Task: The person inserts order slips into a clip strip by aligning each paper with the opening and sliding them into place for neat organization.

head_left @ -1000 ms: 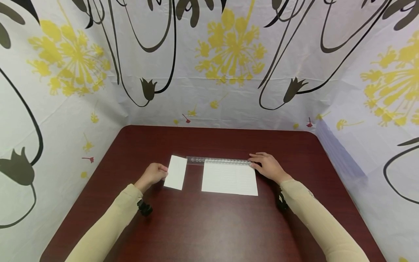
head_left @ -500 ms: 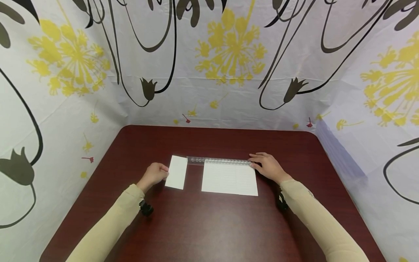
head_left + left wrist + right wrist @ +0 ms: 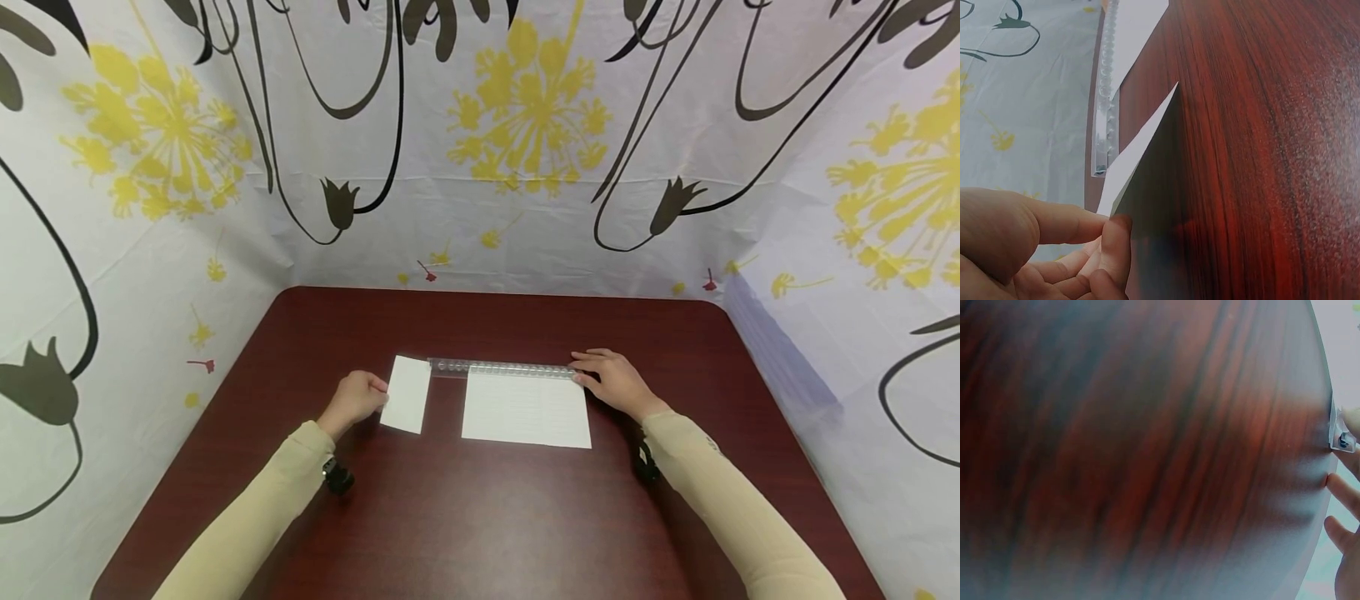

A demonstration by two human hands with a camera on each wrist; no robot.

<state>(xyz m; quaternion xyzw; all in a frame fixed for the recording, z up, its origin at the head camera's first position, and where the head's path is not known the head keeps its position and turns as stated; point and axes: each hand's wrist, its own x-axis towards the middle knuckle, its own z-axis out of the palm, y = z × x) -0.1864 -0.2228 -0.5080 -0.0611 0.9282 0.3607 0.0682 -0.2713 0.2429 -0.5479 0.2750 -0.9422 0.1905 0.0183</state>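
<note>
My left hand (image 3: pixel 356 397) pinches the left edge of a narrow white sheet of paper (image 3: pixel 406 395) between thumb and fingertips. In the left wrist view this paper (image 3: pixel 1138 155) tilts up off the table. To its right, a clear plastic binding strip (image 3: pixel 517 370) with a row of ring-like bumps lies crosswise. A wider, faintly lined white sheet (image 3: pixel 527 408) lies along the strip's near side, its top edge at the strip. My right hand (image 3: pixel 611 379) grips the strip's right end, thumb on the near side. In the right wrist view only the strip's end (image 3: pixel 1342 432) and some fingers show.
The dark red-brown table (image 3: pixel 480 517) has a glossy wood grain and rounded far corners. A white cloth (image 3: pixel 465 225) with printed flowers hangs around its back and sides. Both wrists carry small dark cameras, the left camera (image 3: pixel 338 477) hanging below the sleeve.
My left hand and the narrow sheet have shifted slightly to the right, closer to the strip's left end. The right hand, the strip and the wider sheet have stayed put.
</note>
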